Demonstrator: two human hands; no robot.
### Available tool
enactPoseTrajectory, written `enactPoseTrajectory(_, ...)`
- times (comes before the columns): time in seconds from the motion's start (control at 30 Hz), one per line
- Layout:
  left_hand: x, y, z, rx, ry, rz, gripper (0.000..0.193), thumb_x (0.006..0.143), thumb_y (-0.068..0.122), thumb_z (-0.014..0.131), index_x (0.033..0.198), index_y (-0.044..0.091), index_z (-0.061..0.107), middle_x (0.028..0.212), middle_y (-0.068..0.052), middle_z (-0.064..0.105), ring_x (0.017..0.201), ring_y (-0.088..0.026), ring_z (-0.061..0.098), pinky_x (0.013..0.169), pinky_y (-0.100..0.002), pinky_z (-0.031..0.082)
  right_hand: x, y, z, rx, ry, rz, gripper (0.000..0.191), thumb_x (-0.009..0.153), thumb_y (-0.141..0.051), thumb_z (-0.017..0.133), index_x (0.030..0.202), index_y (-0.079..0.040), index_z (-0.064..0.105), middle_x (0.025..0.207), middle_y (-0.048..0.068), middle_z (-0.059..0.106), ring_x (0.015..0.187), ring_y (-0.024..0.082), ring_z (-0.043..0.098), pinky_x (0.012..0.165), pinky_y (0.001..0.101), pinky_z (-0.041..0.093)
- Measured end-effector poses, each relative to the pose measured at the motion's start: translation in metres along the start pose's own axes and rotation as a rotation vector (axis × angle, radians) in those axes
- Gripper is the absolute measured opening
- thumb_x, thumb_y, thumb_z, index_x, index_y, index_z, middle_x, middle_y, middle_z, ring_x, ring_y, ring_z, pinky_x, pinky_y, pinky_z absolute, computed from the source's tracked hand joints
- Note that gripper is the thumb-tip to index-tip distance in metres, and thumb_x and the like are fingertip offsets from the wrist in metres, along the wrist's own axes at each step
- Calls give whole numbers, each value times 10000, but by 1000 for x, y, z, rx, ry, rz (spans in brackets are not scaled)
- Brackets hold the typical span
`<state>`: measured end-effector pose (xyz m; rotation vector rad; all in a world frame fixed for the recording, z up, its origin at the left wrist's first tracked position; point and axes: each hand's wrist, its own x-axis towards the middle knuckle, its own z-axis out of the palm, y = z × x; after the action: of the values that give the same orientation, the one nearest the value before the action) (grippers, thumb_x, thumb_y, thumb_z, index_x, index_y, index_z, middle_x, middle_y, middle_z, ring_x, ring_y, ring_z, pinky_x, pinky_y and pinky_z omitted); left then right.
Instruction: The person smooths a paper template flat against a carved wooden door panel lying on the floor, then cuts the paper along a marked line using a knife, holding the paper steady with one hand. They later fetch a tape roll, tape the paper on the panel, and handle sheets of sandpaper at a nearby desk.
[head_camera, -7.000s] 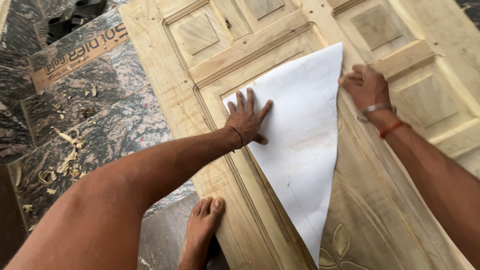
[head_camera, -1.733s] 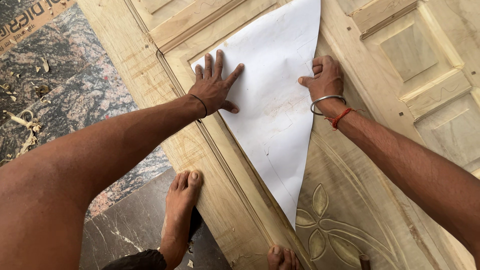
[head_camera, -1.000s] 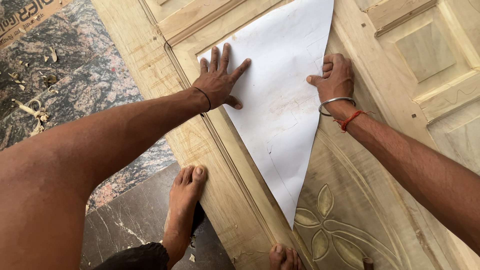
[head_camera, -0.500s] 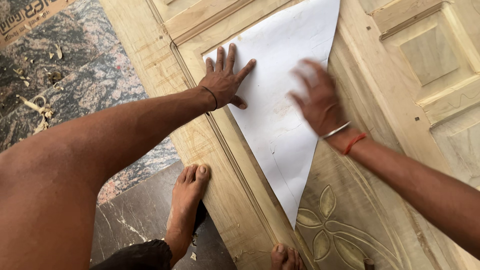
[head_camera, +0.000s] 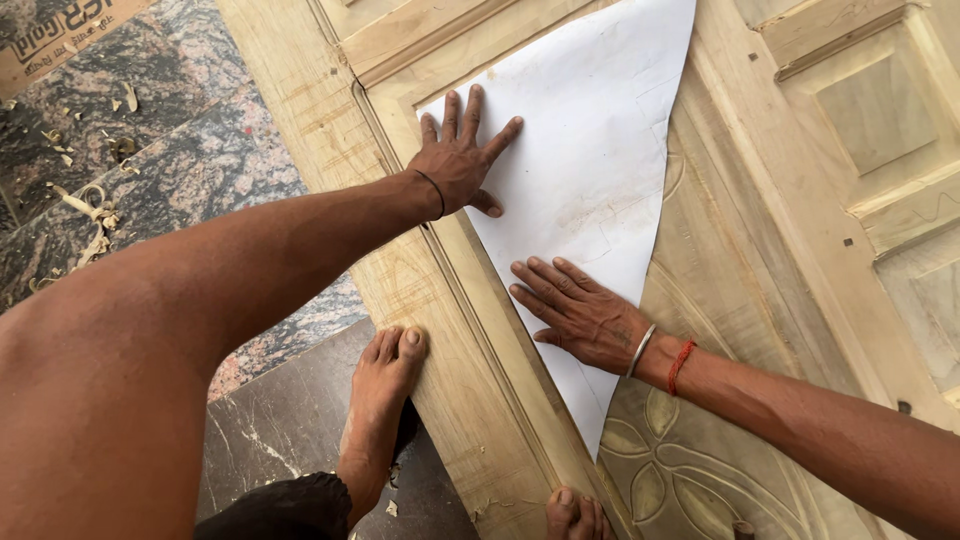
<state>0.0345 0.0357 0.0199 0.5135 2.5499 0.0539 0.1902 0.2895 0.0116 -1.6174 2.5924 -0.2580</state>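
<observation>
Head view looks straight down on a carved wooden door (head_camera: 480, 400) lying flat on the stone floor (head_camera: 180, 180), with a white paper template (head_camera: 590, 170) spread over its middle panel. The paper already lies in place along the inner moulding, its long point running down towards the carved leaf pattern (head_camera: 680, 470). Both hands rest flat and open on it, fingers spread, clamped on nothing: the left hand (head_camera: 458, 165) presses the upper left edge, the right hand (head_camera: 580, 315) presses lower down, near where the sheet narrows. By my reckoning the laying and smoothing is largely done, though the sheet seems held by palms alone (no tape, pin or pencil shows), so any fixing or tracing is still to come.

Set against the frame seven seconds back, the right hand has come off the paper's right-hand edge and crossed onto the sheet itself, much lower. The left hand stays about where it was. A bare foot (head_camera: 380, 400) stands beside the door's edge, and wood shavings (head_camera: 85, 205) litter the floor.
</observation>
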Motion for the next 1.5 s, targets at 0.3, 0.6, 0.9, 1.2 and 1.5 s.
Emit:
enactPoseTrajectory(0.3,-2,1,-3,-13,-10,-7,1307,625,632,851,1634,404,52,1658,-284,-150,1516,-521,-106,1190,-741,103,-20,-11,5,70,32,-37,743,1023,-512,290,1600,-65,149,1690,129,109,1561,246,75,1287,422,87)
enactPoseTrajectory(0.6,-1,2,-3,-19,-31,-21,1283,651,603,847,1633,414,43,1658,-274,-171,1524,-499,-117,1194,-740,87,-53,-38,6,64,-6,-48,784,1001,-590,207,1581,-63,179,1681,121,118,1553,244,66,1278,417,85)
enactPoseTrajectory(0.9,-4,6,-9,-4,-36,-31,1304,642,606,865,1635,411,43,1664,-283,-147,1524,-518,-94,1190,-742,107,-54,-38,5,66,8,-39,812,969,-633,222,1574,-91,211,1674,92,145,1548,223,74,1276,410,98)
enactPoseTrajectory(1.2,-1,22,-22,55,-77,-87,1380,628,549,916,1646,365,3,1649,-327,-116,1512,-565,-38,1210,-699,160,-55,-36,-2,51,-53,-63,838,970,-631,264,1571,-51,196,1676,119,125,1552,249,58,1271,426,88)
enactPoseTrajectory(1.5,5,36,-22,-118,-30,-184,1286,678,631,870,1658,286,112,1653,-347,-77,1510,-589,-12,1182,-732,172,-55,-38,-4,117,-13,-66,870,944,-614,416,1556,-23,236,1673,140,137,1546,262,89,1257,432,113)
